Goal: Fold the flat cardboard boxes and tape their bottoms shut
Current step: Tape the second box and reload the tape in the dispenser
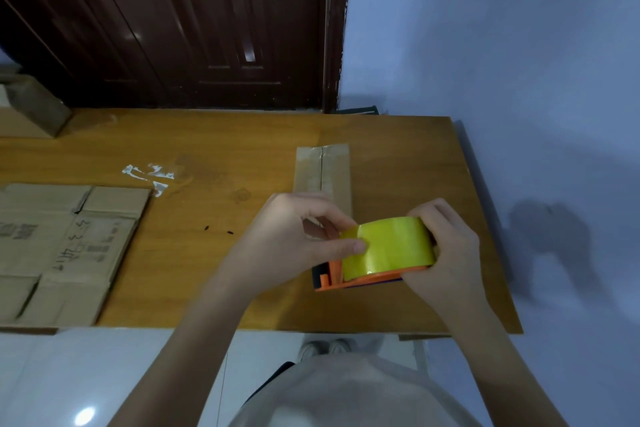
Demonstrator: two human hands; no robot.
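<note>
A yellow tape roll (394,246) sits in an orange tape dispenser (332,279), held just above the wooden table (214,253) near its front right. My right hand (446,250) grips the roll and dispenser from the right side. My left hand (298,236) pinches at the roll's left edge, thumb on the tape face. A small folded cardboard box (323,172) with a taped seam stands right behind my hands. A stack of flat cardboard boxes (62,253) lies at the table's left.
Another cardboard box (31,107) sits at the table's far left corner. Shiny tape scraps (152,177) stick to the tabletop. A dark wooden door (194,21) stands behind the table, a pale wall to the right, white floor below.
</note>
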